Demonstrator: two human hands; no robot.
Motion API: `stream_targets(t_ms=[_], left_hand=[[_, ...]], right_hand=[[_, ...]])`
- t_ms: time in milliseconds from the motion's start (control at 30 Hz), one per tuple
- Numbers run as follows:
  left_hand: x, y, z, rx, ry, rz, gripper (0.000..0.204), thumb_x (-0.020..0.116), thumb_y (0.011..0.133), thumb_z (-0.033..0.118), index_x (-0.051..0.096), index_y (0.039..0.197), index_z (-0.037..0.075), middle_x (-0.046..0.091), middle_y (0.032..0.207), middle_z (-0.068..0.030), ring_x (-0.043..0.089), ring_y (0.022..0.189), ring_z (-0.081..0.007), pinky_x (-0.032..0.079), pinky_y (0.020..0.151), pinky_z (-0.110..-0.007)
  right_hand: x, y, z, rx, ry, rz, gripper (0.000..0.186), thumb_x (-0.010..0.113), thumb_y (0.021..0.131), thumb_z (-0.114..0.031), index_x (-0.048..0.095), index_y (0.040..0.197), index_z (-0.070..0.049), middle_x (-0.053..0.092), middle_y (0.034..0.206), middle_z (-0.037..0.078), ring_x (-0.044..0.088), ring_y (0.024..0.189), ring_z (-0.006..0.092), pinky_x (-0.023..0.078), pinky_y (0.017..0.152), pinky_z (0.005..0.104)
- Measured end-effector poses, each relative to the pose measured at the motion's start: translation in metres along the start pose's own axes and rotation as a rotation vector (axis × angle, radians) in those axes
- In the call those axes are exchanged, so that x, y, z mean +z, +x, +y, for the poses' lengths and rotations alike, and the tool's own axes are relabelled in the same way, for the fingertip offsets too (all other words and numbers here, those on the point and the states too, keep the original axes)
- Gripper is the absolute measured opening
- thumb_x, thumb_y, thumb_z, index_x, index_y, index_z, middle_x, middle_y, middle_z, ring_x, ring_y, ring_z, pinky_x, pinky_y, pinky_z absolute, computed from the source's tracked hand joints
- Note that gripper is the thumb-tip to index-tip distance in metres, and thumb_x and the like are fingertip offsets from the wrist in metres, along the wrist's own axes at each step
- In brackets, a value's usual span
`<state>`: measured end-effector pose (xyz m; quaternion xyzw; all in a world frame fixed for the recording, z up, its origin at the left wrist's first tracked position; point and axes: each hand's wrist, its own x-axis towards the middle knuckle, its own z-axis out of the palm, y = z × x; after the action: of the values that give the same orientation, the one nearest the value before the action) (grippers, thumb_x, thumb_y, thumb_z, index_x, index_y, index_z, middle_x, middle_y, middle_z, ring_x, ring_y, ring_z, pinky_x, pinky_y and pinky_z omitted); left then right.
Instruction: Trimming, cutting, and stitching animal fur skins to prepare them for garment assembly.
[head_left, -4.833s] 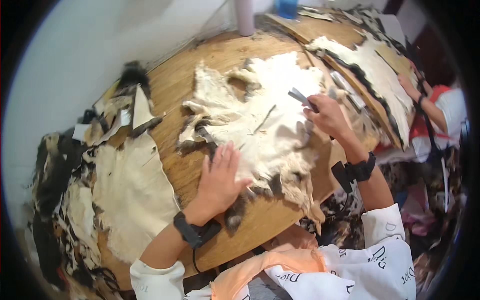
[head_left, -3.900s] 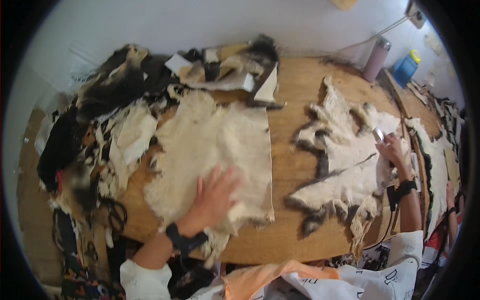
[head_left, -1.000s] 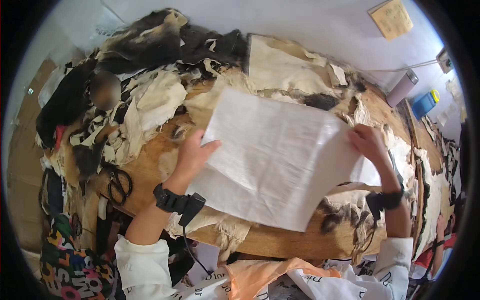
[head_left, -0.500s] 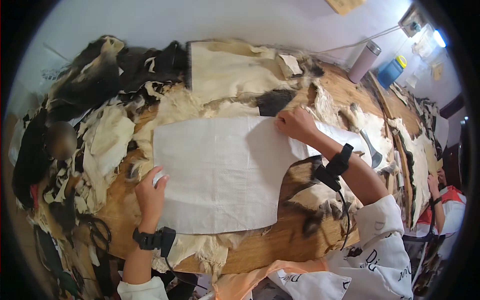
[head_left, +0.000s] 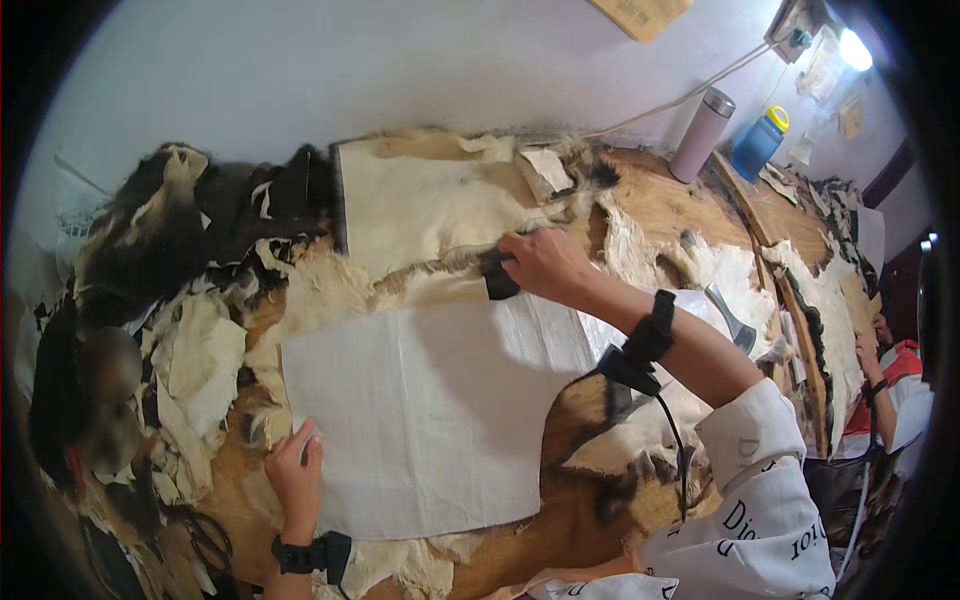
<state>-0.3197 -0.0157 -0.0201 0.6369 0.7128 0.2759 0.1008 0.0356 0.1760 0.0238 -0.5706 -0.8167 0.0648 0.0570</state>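
- Left hand (head_left: 293, 475): thumb and forefinger apart, at left edge of white sheet (head_left: 430, 420).
- Right hand (head_left: 548, 262): fingers curled at dark fur (head_left: 499, 280); whether clamped, cannot tell.
- White sheet: creased, over pale hides on wooden table (head_left: 655, 190); presumably light, limp, slightly slippery; best held by opposite corners.
- Room: white wall (head_left: 350, 75), pink flask (head_left: 703, 138), blue bottle (head_left: 758, 150), lit lamp (head_left: 855, 50).
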Motion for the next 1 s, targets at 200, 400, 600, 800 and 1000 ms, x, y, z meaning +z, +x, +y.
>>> stream_targets(t_ms=[200,400,600,800,1000], left_hand=[[0.007,0.001,0.011,-0.032,0.004,0.002,0.024,0.064,0.074,0.005,0.067,0.098,0.002,0.055,0.064,-0.0117,0.053,0.058,-0.0224,0.042,0.057,-0.031],[0.004,-0.002,0.006,-0.068,-0.03,0.04,0.024,0.065,0.074,0.005,0.067,0.097,0.0,0.054,0.064,-0.0116,0.052,0.056,-0.0218,0.041,0.056,-0.031],[0.008,0.001,0.003,-0.053,-0.065,0.051,0.024,0.064,0.075,0.005,0.067,0.098,-0.001,0.054,0.064,-0.0114,0.051,0.057,-0.0217,0.042,0.056,-0.031],[0.005,0.005,0.002,-0.088,-0.042,0.018,0.024,0.063,0.076,0.006,0.066,0.098,-0.001,0.055,0.065,-0.0122,0.053,0.059,-0.0224,0.043,0.058,-0.031],[0.011,-0.004,-0.021,-0.041,0.031,0.002,0.026,0.063,0.077,0.007,0.065,0.102,0.0,0.05,0.063,-0.0096,0.047,0.06,-0.0188,0.039,0.058,-0.03]], right_hand=[[0.036,0.067,-0.02,-0.202,-0.092,0.109,0.016,0.055,0.074,-0.019,0.062,0.084,-0.01,0.059,0.087,0.011,0.061,0.08,0.0299,0.048,0.066,0.0432],[0.048,0.125,-0.018,-0.12,-0.057,0.331,0.014,0.054,0.075,-0.017,0.063,0.071,-0.007,0.061,0.066,0.014,0.062,0.063,0.0327,0.05,0.057,0.0426],[-0.024,0.106,0.139,0.641,0.994,0.443,0.012,0.06,0.075,-0.014,0.065,0.076,-0.003,0.064,0.071,0.008,0.062,0.068,0.0175,0.049,0.057,0.032],[0.01,0.07,0.165,0.524,0.112,0.646,0.058,0.063,0.074,-0.027,0.042,0.117,0.004,0.043,0.126,0.022,0.043,0.117,0.0371,0.044,0.084,0.0422],[0.015,0.071,0.108,0.329,-0.248,0.223,0.078,0.063,0.073,-0.021,0.024,0.141,-0.021,0.036,0.133,0.027,0.041,0.113,0.0453,0.044,0.086,0.0505]])
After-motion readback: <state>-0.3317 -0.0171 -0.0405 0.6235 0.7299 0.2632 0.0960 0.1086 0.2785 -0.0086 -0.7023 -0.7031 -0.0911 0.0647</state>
